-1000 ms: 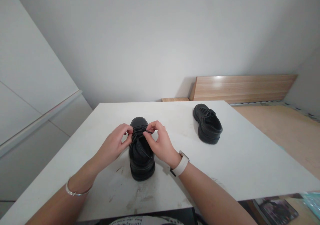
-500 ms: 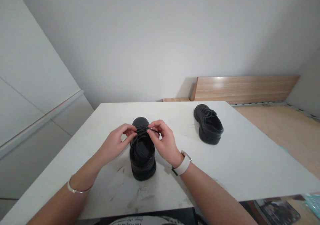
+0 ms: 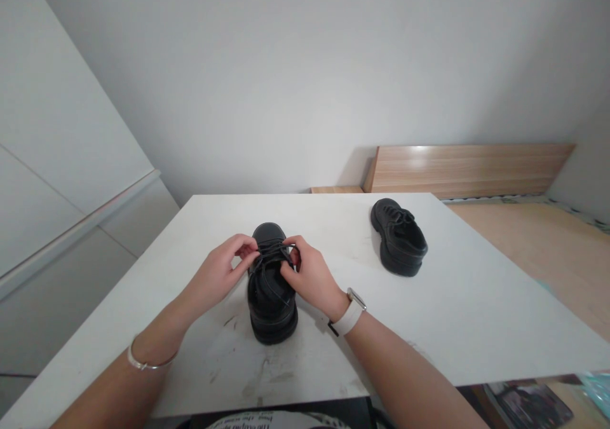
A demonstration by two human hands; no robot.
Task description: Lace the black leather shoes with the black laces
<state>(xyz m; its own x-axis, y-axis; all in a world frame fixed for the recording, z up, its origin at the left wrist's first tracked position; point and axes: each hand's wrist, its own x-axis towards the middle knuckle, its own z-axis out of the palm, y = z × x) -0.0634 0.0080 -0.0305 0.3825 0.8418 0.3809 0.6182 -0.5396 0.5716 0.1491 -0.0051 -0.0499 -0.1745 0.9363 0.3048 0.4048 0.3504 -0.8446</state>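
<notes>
Dead centre on the white desk (image 3: 457,302) sits a chunky black leather shoe (image 3: 271,292); left hand (image 3: 222,276) and right hand (image 3: 309,276) both pinch its thin black laces (image 3: 272,251). Matching second shoe (image 3: 399,237) at 2 o'clock.

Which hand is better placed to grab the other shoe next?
Right, probably. The right hand is on the near shoe side facing the second shoe, which lies apart on the table to the right. The left hand would have to cross over.
</notes>
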